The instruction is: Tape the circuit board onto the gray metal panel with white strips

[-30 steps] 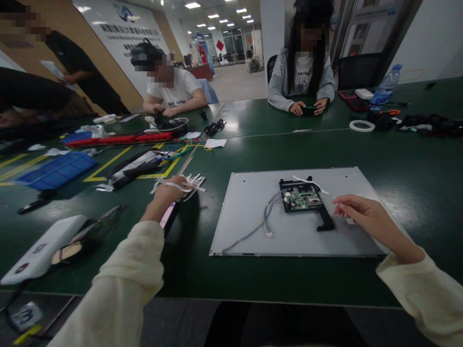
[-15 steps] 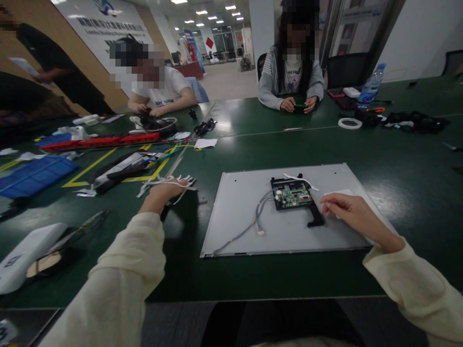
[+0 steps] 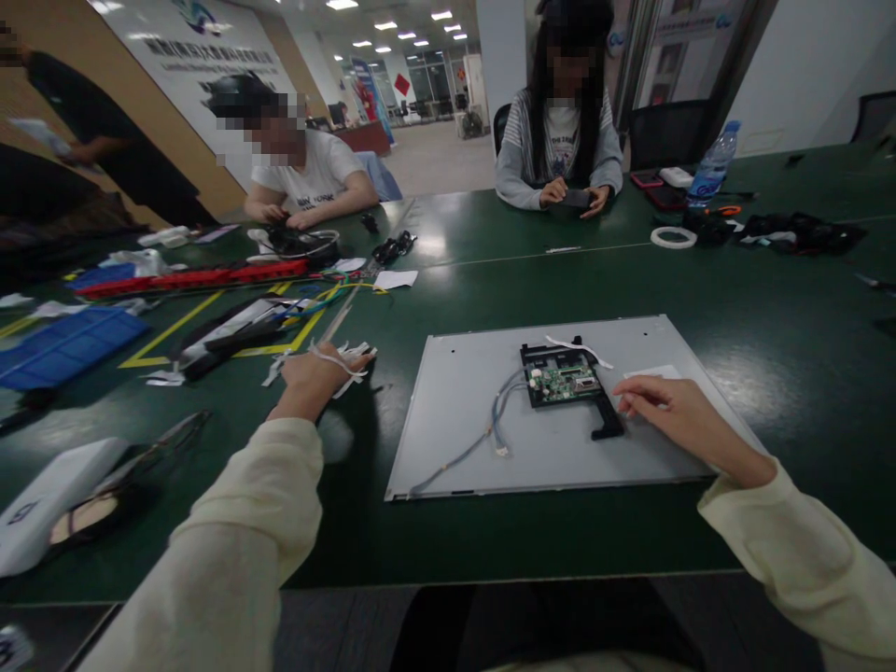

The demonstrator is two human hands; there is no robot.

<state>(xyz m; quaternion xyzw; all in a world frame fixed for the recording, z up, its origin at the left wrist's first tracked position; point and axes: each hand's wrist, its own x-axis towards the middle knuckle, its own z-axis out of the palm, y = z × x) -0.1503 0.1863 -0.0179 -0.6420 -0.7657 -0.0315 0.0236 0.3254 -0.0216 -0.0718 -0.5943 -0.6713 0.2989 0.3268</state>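
A grey metal panel (image 3: pixel 490 448) lies flat on the green table (image 3: pixel 770 308) in front of me. A small green circuit board (image 3: pixel 562 381) in a black frame sits on it, with a grey cable (image 3: pixel 483 439) trailing toward the panel's front left corner. My right hand (image 3: pixel 672 411) rests on the panel just right of the board, fingers curled loosely, nothing visible in them. My left hand (image 3: pixel 315 373) lies on the table to the left of the panel, fingers closed among white paper strips (image 3: pixel 350 355); one strip crosses the back of the hand.
Two people sit across the table, each handling a dark object. To the left lie a blue tray (image 3: pixel 63 345), a red strip (image 3: pixel 196 275), coloured wires (image 3: pixel 329 299) and a white device (image 3: pixel 49 495). A tape roll (image 3: pixel 673 237) and water bottle (image 3: pixel 710 173) stand far right.
The view has shifted slightly. My left hand has moved a little further among the white strips; the pink object seen under it earlier is hidden. My right hand stays beside the board.
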